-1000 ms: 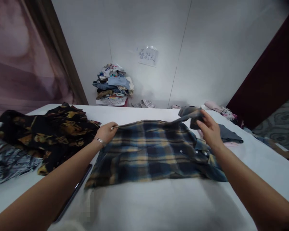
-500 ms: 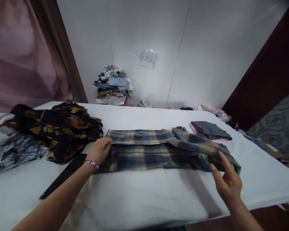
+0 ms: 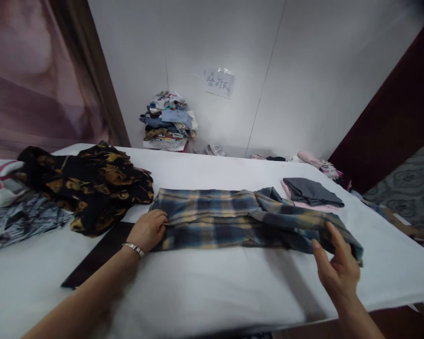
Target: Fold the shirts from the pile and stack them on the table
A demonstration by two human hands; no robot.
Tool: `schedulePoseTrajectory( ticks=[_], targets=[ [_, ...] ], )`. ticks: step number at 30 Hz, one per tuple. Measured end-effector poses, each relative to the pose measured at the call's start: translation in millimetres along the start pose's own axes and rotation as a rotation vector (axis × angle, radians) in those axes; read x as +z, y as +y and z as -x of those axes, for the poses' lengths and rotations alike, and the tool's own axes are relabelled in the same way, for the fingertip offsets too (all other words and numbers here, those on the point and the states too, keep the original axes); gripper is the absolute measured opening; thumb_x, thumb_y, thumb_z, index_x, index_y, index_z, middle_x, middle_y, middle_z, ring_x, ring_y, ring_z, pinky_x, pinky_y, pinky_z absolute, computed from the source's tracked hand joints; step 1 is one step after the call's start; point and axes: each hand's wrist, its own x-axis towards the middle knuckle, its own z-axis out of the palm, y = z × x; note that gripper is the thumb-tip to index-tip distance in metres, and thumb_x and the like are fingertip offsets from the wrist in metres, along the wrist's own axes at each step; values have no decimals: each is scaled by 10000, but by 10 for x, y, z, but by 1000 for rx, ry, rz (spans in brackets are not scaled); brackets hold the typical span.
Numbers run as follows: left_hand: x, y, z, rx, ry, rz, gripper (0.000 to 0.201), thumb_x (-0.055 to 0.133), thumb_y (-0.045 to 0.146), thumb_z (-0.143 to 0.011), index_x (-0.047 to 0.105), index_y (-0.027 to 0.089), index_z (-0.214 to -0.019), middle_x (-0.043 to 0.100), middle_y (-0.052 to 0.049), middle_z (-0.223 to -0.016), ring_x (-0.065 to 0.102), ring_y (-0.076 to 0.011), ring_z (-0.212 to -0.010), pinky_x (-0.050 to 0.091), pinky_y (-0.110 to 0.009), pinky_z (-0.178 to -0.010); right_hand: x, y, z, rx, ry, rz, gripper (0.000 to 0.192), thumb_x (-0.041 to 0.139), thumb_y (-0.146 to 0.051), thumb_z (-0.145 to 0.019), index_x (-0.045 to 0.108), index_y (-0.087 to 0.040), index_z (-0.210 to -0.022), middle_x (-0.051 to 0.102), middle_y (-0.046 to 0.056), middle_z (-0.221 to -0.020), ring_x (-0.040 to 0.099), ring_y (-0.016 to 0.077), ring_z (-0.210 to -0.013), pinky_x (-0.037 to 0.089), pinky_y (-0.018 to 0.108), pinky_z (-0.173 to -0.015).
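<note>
A blue, black and tan plaid shirt (image 3: 212,207) lies folded into a long strip across the white table (image 3: 205,287). At the strip's left end, the fingers of my left hand (image 3: 150,230) are closed on the fabric edge. My right hand (image 3: 340,270) is at the right end, thumb and index finger apart against the cloth; its other fingers are mostly hidden. Loose plaid fabric bunches near that hand. Beneath my left wrist, a flat dark board (image 3: 97,256) lies partly covered by my forearm.
A crumpled black and gold patterned garment (image 3: 92,183) lies left, beside black-and-white printed cloth (image 3: 24,221) and a white and pink garment (image 3: 2,183). Folded grey cloth (image 3: 311,190) rests on pink cloth at right. A clothes stack (image 3: 169,120) stands behind the table by the wall.
My left hand has lowered the upper fold, so it lies flatter over the layer beneath. My right hand has shifted slightly right, and the shirt's right end reaches farther out.
</note>
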Motion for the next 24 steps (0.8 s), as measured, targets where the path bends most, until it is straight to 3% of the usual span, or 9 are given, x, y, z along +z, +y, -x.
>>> schedulePoseTrajectory(
  ticks=[6, 10, 12, 13, 15, 17, 18, 20, 24],
  targets=[
    [52, 37, 23, -66, -84, -26, 253, 426, 148, -726, 661, 195, -808, 696, -91, -982, 606, -240, -985, 443, -376, -901, 125, -25, -298, -162, -27, -53, 482, 612, -318, -803, 568, -212, -1271, 671, 92, -958, 650, 253, -826, 512, 422, -787],
    [-47, 126, -53, -159, -53, 134, 271, 456, 188, -711, 667, 202, -880, 695, -65, -1052, 609, -230, -1027, 433, -366, -951, 418, -304, -753, -484, -169, -111, 379, 580, -312, -816, 615, -247, -1188, 615, 6, -643, 592, 183, -585, 493, 359, -665],
    [-112, 246, -141, -239, -20, 338, 269, 497, 285, -742, 665, 208, -939, 691, -58, -1082, 611, -240, -1045, 445, -367, -955, 645, -636, -915, -709, -328, -209, 371, 555, -283, -834, 611, -240, -1198, 613, 4, -637, 587, 173, -599, 477, 340, -670],
    [-138, 325, -196, -293, -10, 492, 287, 513, 352, -761, 660, 207, -960, 690, -59, -1086, 612, -245, -1051, 456, -366, -949, 771, -827, -949, -831, -482, -275, 367, 536, -270, -847, 606, -234, -1205, 651, 27, -724, 607, 176, -670, 476, 330, -687],
    [-163, 497, -303, -433, -36, 909, 387, 489, 496, -803, 645, 201, -1000, 693, -70, -1086, 627, -247, -1033, 490, -371, -913, 1029, -1172, -920, -1086, -757, -418, 347, 519, -283, -857, 614, -236, -1187, 684, 63, -934, 621, 191, -852, 479, 334, -756],
    [-149, 641, -378, -610, -94, 1340, 481, 413, 576, -841, 630, 189, -1026, 703, -91, -1061, 658, -242, -974, 531, -378, -847, 1274, -1348, -811, -1219, -942, -564, 299, 499, -265, -868, 638, -228, -1131, 676, 72, -1067, 593, 195, -1020, 456, 357, -888],
    [-132, 687, -398, -707, -117, 1502, 502, 390, 588, -853, 627, 183, -1031, 712, -100, -1028, 675, -240, -927, 551, -378, -798, 1386, -1343, -759, -1191, -996, -627, 290, 485, -247, -875, 642, -218, -1118, 675, 71, -1091, 583, 184, -1059, 445, 352, -926],
    [-94, 725, -404, -877, -153, 1670, 474, 428, 573, -851, 636, 176, -1003, 730, -102, -920, 697, -238, -830, 574, -367, -702, 1585, -1143, -721, -956, -1028, -674, 293, 461, -221, -883, 646, -199, -1108, 684, 73, -1093, 589, 166, -1072, 446, 334, -949],
    [-91, 712, -372, -1024, -204, 1728, 227, 586, 384, -802, 663, 176, -846, 726, -62, -745, 703, -207, -682, 575, -308, -593, 1895, -303, -1020, -192, -965, -336, 361, 409, -144, -850, 673, -166, -1095, 690, 88, -1111, 620, 177, -1052, 448, 318, -964]
  ],
)
